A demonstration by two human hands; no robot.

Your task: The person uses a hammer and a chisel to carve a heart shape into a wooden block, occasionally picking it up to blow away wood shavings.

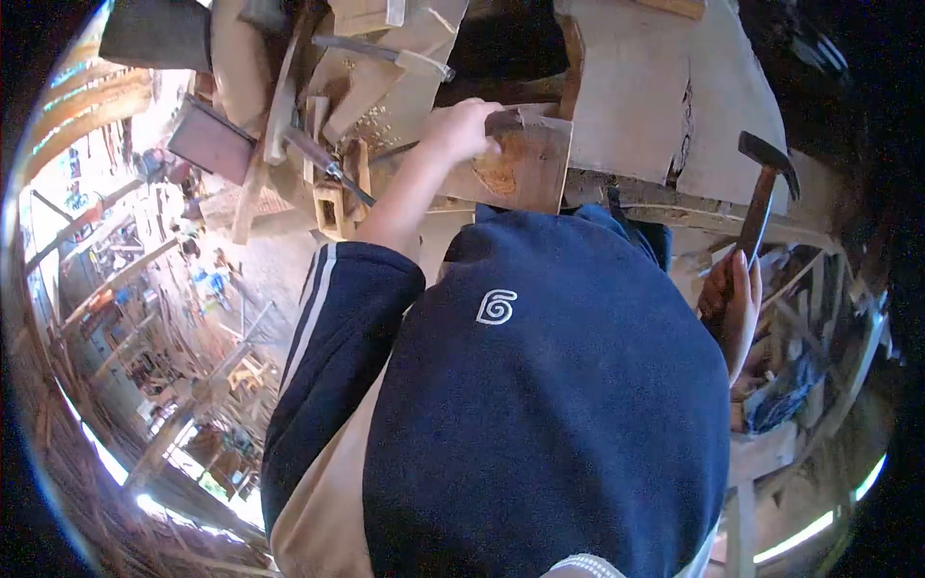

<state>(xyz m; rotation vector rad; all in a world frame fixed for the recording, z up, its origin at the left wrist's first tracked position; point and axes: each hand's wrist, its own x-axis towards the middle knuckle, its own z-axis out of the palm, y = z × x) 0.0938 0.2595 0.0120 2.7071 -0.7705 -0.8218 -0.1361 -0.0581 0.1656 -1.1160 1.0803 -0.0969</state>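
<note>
There are 2 hands (464, 131) (740, 294), 1 hammer (758, 207) and 1 shirt (549, 395).

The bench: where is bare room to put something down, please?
The pale board looks bare between the dark opening and the long crack. Left of the opening is crowded: hand tools, wood scraps, shavings.
</note>
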